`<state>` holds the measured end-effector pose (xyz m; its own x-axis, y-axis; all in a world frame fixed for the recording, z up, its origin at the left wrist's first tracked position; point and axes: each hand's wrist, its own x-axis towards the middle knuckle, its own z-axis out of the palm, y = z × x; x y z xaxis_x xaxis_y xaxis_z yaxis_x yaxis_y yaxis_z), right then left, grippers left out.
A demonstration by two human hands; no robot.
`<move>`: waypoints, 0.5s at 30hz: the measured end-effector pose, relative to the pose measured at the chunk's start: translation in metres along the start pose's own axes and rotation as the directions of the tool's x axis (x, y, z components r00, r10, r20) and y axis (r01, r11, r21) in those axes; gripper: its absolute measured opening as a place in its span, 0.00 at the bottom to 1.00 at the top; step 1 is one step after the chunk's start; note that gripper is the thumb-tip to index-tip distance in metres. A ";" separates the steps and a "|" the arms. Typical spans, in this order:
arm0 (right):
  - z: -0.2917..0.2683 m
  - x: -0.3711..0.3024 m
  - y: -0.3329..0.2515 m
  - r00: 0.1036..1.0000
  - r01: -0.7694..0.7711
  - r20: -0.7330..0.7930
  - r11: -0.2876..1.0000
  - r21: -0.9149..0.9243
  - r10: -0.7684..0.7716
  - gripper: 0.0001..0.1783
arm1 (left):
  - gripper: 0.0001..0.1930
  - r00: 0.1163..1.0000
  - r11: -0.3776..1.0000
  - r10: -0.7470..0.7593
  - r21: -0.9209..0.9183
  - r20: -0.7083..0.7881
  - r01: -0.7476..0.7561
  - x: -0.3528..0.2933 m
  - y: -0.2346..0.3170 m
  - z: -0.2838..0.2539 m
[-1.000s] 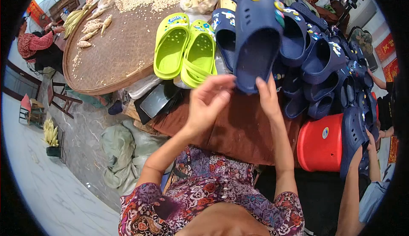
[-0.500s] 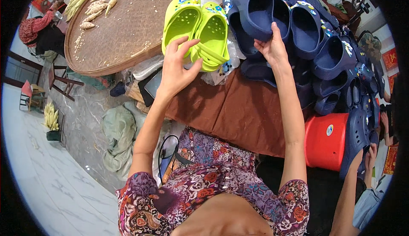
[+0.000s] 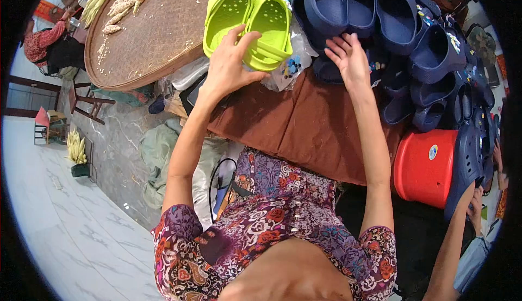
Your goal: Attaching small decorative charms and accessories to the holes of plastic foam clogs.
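Lowered navy foam clog (image 3: 329, 5) sits at one o'clock with the navy clog pile (image 3: 429, 56); right hand (image 3: 350, 64) looks free, fingers apart. Left hand (image 3: 228, 62), fingers apart, meets lime-green foam clogs (image 3: 270, 21) near twelve; grip unclear.

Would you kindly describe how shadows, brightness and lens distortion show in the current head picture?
Head view: curved black borders frame the scene; head view: soft shadows fall on the brown cloth; head view: the lime clogs look bright, while the navy clogs look dark inside.
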<state>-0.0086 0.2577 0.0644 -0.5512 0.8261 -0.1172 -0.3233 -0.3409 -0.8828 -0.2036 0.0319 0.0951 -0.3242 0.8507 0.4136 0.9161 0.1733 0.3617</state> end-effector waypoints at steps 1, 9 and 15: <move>-0.005 -0.012 0.006 0.999 0.045 0.011 0.990 -0.132 -0.044 0.29 | 0.44 1.000 0.999 0.004 -0.037 -0.006 -0.004 0.000 -0.002 -0.003; -0.026 -0.064 0.102 0.883 0.468 0.436 0.375 -0.800 -0.172 0.33 | 0.42 1.000 0.988 -0.001 -0.152 0.001 0.001 0.007 -0.017 -0.023; 0.014 -0.057 0.139 0.890 0.438 0.368 0.281 -0.854 -0.269 0.65 | 0.43 1.000 0.985 -0.001 -0.174 -0.007 -0.001 0.004 -0.020 -0.022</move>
<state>-0.0335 0.1568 -0.0456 -0.6868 0.6618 0.3006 0.3245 0.6492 -0.6879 -0.2280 0.0206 0.1079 -0.3263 0.8473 0.4190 0.8613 0.0838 0.5012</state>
